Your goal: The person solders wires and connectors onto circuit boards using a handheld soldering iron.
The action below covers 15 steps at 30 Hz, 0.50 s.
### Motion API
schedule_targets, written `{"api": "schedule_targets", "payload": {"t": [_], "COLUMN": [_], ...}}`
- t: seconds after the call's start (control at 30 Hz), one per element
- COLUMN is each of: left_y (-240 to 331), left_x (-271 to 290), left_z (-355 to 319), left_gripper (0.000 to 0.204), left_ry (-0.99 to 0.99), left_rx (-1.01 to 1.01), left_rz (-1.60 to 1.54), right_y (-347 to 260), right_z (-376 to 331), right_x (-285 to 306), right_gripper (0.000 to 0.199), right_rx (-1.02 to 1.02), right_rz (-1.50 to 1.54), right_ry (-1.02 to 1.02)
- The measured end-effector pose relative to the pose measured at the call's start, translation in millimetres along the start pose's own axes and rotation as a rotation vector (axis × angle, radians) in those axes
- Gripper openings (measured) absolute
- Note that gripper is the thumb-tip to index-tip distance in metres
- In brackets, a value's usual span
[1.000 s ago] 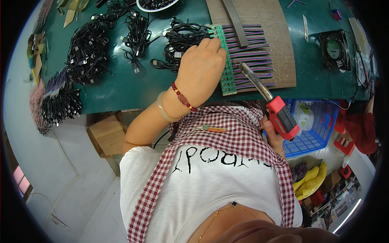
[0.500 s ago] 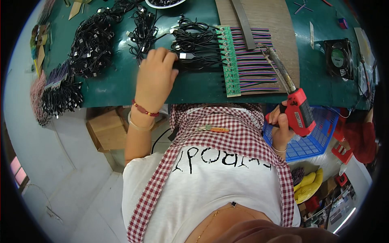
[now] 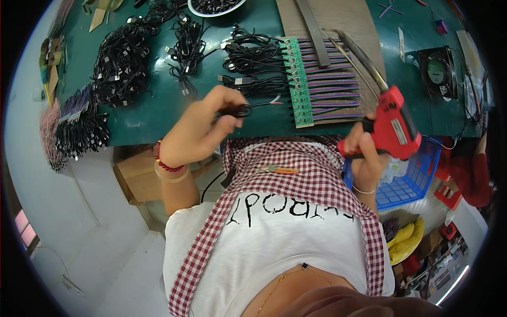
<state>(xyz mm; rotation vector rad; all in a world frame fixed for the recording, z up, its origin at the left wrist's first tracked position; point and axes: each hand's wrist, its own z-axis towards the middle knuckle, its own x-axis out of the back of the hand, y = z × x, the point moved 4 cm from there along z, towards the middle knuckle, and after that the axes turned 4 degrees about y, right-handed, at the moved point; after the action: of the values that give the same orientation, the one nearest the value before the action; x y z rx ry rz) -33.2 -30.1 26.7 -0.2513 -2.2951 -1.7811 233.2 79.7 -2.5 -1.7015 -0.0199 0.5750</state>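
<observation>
My left hand [image 3: 198, 124] is closed around a coiled black cable [image 3: 240, 111], whose bare-ended thin wires stick out to the right toward the circuit boards. My right hand [image 3: 367, 153] grips the handle of a red soldering gun [image 3: 397, 127]. Its long metal barrel and thin feed tube point up and left, over the coloured wires. A row of green circuit boards [image 3: 302, 108] lies on a brown board [image 3: 364, 45]. Black cables [image 3: 253, 55] join the upper boards from the left, and multicoloured wires [image 3: 335, 84] fan out from their right side.
A flat grey bar [image 3: 312, 31] lies across the wires. Heaps of black USB cables [image 3: 121, 63] cover the table's left part; a white bowl of small dark pieces [image 3: 216, 13] stands at the back. A black fan [image 3: 438, 74] sits right, a blue basket [image 3: 404, 193] below the edge.
My left hand has taken a cable from the pile and drawn it nearer the edge. The soldering gun has shifted slightly right, and its tip has swung up and left.
</observation>
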Motion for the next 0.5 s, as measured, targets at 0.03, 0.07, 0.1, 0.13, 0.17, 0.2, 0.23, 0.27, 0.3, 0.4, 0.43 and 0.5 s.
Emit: {"api": "schedule_targets", "payload": {"t": [0.03, 0.07, 0.1, 0.13, 0.17, 0.2, 0.23, 0.27, 0.3, 0.4, 0.43, 0.5], "left_y": [5, 10, 11, 12, 13, 14, 15, 15, 13, 20, 23, 26], "left_x": [-8, -15, -22, -29, -34, -38, -41, -44, -47, -63, -66, -71], "left_z": [5, 10, 14, 17, 20, 22, 24, 24, 25, 35, 37, 42], "left_gripper": [0.014, 0.016, 0.016, 0.016, 0.017, 0.017, 0.017, 0.018, 0.019, 0.018, 0.015, 0.009], "left_ry": [0.016, -0.03, -0.04, -0.072, -0.103, -0.108, -0.115, -0.12, -0.124, 0.005, 0.069, 0.118], "left_rx": [-0.046, -0.124, -0.131, -0.139, -0.146, -0.136, -0.14, -0.134, -0.126, -0.305, -0.347, -0.223], "left_rz": [-0.074, -0.056, -0.059, -0.059, -0.057, -0.038, -0.039, -0.066, -0.093, -0.068, -0.065, -0.042], "right_y": [-1, -5, -7, -7, -7, -6, -6, -6, -6, -8, -4, 1], "right_z": [3, 8, 14, 18, 20, 22, 22, 21, 21, 17, 15, 16], "right_x": [-11, -25, -42, -52, -54, -57, -60, -60, -60, -61, -60, -52], "right_gripper": [0.038, 0.038, 0.039, 0.041, 0.041, 0.043, 0.044, 0.045, 0.045, 0.045, 0.045, 0.044], "right_rx": [-0.034, -0.028, -0.048, -0.069, -0.063, -0.064, -0.067, -0.023, -0.022, 0.044, -0.013, -0.068], "right_rz": [-0.082, -0.088, -0.096, -0.104, -0.107, -0.143, -0.18, -0.227, -0.226, -0.316, -0.315, -0.318], "right_ry": [-0.017, 0.001, -0.041, -0.082, -0.073, -0.12, -0.169, -0.148, -0.147, -0.143, -0.122, -0.1]}}
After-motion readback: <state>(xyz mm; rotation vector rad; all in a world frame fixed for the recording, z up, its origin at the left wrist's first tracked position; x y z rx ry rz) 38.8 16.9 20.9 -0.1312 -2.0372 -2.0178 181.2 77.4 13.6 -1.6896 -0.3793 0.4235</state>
